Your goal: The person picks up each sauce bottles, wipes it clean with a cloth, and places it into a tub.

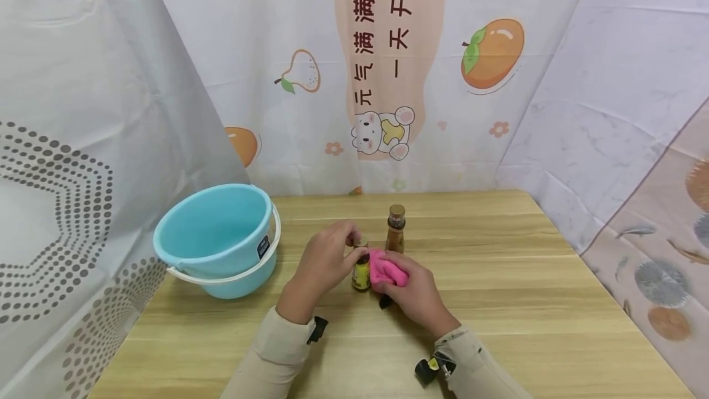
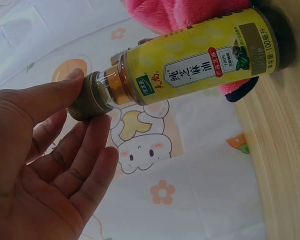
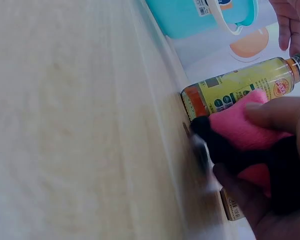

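A small bottle of sesame oil [image 1: 361, 276] with a yellow label stands on the table in front of me. My left hand [image 1: 325, 256] pinches its dark cap [image 2: 89, 97] between thumb and fingers. Pressed up to the bottle's right side is a pink cloth [image 1: 381, 268] with dark edging, bunched in my right hand [image 1: 414, 291]. In the right wrist view the cloth [image 3: 242, 122] covers the lower part of the label. A second bottle [image 1: 396, 236] with a gold cap stands just behind the cloth, partly hidden by it.
To the left stands a light blue bucket [image 1: 221, 266] with a white handle [image 1: 274, 245] hanging down. The wooden table [image 1: 515, 263] meets a printed curtain [image 1: 299, 140] along its back edge. More patterned cloth [image 1: 664, 263] hangs at the right.
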A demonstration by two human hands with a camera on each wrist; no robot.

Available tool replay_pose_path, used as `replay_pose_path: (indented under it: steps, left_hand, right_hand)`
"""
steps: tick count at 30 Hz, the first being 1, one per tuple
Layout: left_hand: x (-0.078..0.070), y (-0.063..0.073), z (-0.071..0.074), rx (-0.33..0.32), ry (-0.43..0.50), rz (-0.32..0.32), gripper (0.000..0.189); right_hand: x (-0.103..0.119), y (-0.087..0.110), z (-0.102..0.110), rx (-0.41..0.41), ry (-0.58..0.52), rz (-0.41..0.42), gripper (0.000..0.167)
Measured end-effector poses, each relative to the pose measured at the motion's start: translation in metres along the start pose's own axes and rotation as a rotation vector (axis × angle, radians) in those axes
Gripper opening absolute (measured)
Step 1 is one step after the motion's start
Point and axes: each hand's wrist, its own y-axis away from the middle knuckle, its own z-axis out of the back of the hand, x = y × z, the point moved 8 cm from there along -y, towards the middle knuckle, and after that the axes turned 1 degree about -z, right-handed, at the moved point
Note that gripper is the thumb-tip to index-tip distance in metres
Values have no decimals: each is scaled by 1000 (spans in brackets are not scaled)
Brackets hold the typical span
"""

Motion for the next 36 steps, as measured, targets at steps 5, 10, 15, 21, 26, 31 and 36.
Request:
replay_pose_path:
  steps: [5,10,15,21,26,31,36]
  left_hand:
    - [1,0,0,-8,-16,0,26]
    - [1,2,1,-15,-34,-8,27]
    - [1,2,1,-19,-33,-10,28]
    - [1,1,-1,-7,-45,-8,29]
    - [0,1,0,-16,-59,-10,31]
    - [0,1,-1,-16,-65,-5,31]
    - [-1,1,-1,-8,-68,4,32]
  right_hand:
    - [3,0,3,-33,-89,54,58]
    - [12,2,7,-51,-173,115,56]
    - [29,6,12,-70,-233,183,55]
    - [39,8,14,-63,-255,250,55]
    - [26,5,9,-62,-211,268,56]
    - [16,2,8,-54,-169,216,55]
    - [10,1,7,-38,-101,145,60]
